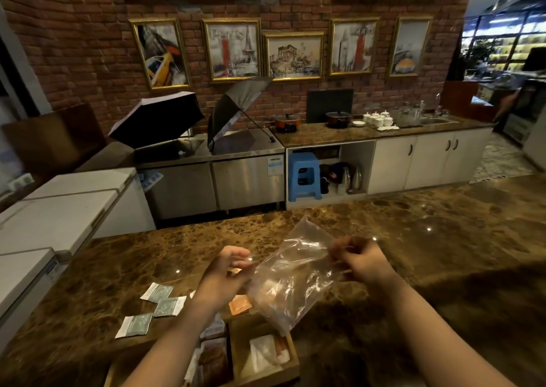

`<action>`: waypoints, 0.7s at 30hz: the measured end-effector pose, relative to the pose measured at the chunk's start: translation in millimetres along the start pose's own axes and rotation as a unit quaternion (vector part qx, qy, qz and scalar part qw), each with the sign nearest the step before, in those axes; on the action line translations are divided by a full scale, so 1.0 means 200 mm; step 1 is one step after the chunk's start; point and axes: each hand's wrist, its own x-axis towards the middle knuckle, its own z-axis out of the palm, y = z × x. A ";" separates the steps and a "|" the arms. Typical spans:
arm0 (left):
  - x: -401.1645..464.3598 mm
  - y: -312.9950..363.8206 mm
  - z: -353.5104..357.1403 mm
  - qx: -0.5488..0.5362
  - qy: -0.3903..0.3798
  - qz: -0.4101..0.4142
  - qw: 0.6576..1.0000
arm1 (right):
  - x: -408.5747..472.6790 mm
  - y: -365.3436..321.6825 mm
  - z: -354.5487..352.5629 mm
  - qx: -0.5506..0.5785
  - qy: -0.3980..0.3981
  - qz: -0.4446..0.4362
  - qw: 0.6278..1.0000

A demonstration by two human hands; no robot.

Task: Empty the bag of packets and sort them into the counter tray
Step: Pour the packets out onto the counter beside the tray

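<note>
A clear plastic bag hangs above the marble counter, looking empty. My right hand pinches its right edge. My left hand is at the bag's left edge, fingers curled around a small orange packet. Three grey-green packets lie loose on the counter to the left. An orange packet lies just behind the wooden tray, which sits at the near edge with compartments holding brown and white packets. My left forearm hides part of the tray.
The brown marble counter stretches wide to the right and behind the bag. White chest freezers stand at the left. Behind are steel units with two open umbrellas, a blue stool and white cabinets.
</note>
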 end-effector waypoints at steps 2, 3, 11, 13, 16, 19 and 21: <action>0.00 0.01 0.07 0.001 -0.027 0.001 1.000 | 0.01 0.06 -0.08 0.031 0.025 0.005 0.999; 0.00 0.01 0.10 0.010 -0.037 0.001 0.999 | 0.01 0.09 -0.12 0.040 0.035 0.004 0.999; 0.03 0.03 0.38 0.032 -0.090 -0.005 0.995 | -0.01 0.33 -0.41 0.044 0.145 0.057 0.987; 0.03 0.03 0.41 0.044 -0.100 -0.004 0.994 | -0.04 0.38 -0.47 0.019 0.169 0.080 0.982; 0.04 0.01 0.43 0.051 -0.105 -0.005 0.993 | -0.07 0.49 -0.57 -0.038 0.192 0.120 0.973; 0.04 -0.01 0.41 0.044 -0.099 -0.011 0.994 | -0.05 0.66 -0.67 -0.173 0.201 0.157 0.951; 0.04 -0.03 0.39 0.045 -0.089 -0.013 0.995 | -0.06 0.72 -0.69 -0.251 0.212 0.174 0.928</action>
